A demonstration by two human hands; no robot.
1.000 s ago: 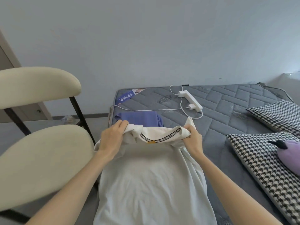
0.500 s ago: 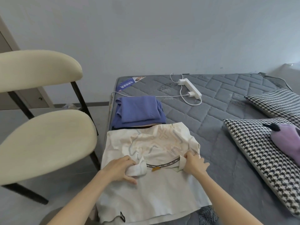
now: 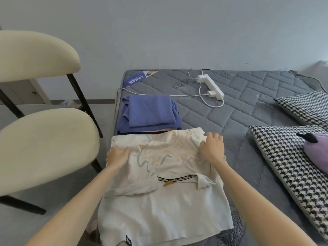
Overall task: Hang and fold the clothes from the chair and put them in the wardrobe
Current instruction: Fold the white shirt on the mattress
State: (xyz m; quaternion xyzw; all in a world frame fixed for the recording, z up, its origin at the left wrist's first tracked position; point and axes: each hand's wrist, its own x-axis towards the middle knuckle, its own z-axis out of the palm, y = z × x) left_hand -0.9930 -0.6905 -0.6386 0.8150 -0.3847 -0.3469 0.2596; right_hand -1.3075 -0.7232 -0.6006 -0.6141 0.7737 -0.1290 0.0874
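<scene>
White shirt [image 3: 159, 206] lay spread on the mattress [image 3: 239, 110], lower centre of the frame.
The grey mattress filled the right, a cream chair [image 3: 44, 139] the left. Folded blue clothes [image 3: 149, 112] sat just above the shirt. Left hand [image 3: 117, 155] and right hand [image 3: 212, 148] pressed flat, fingers straight, on its folded-over top.

Bare mattress [image 3: 239, 121] lies open rightward; folded purple clothes [image 3: 149, 112] block ahead, chair [image 3: 48, 139] left.

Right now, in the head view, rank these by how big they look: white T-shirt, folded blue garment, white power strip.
1. white T-shirt, though it lies nearest the camera, which enlarges it
2. folded blue garment
3. white power strip, farthest away
</scene>
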